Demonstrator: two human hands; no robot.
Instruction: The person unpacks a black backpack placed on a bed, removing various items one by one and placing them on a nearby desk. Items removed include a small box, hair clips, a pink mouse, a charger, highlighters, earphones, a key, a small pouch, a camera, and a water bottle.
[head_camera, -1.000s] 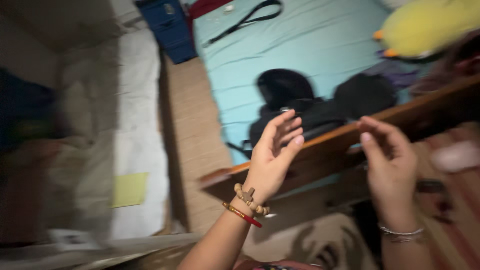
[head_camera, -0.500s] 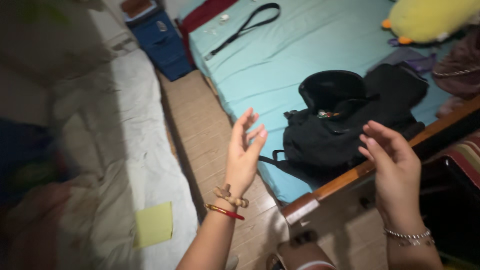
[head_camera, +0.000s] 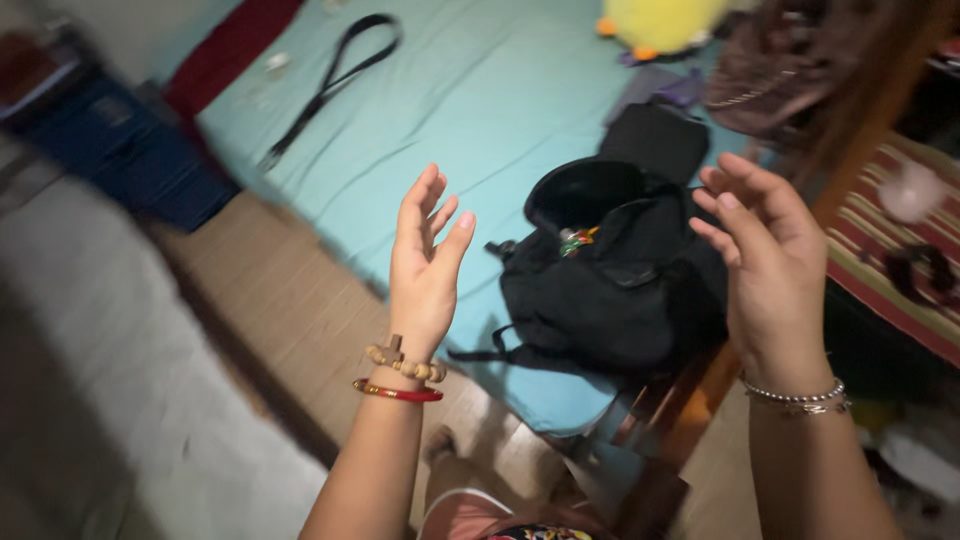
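So from where I'm watching, both hands are up in the air with nothing in them. My left hand (head_camera: 425, 265) is raised palm-in, fingers loosely spread and a bit curled, grip open, with a beaded bracelet (head_camera: 404, 362) and a red bangle (head_camera: 397, 392) on the wrist. My right hand (head_camera: 765, 265) mirrors it, fingers relaxed and open, a silver chain bracelet (head_camera: 797, 396) on its wrist. Between and just past them, the black backpack (head_camera: 610, 270) lies on the teal bed (head_camera: 420, 130) near its wooden edge, long axis running away from me, open mouth pointing toward the far end. Farther up the sheet there's a black strap (head_camera: 330, 80) lying diagonally, and a yellow plush toy (head_camera: 665, 22) at the far edge.
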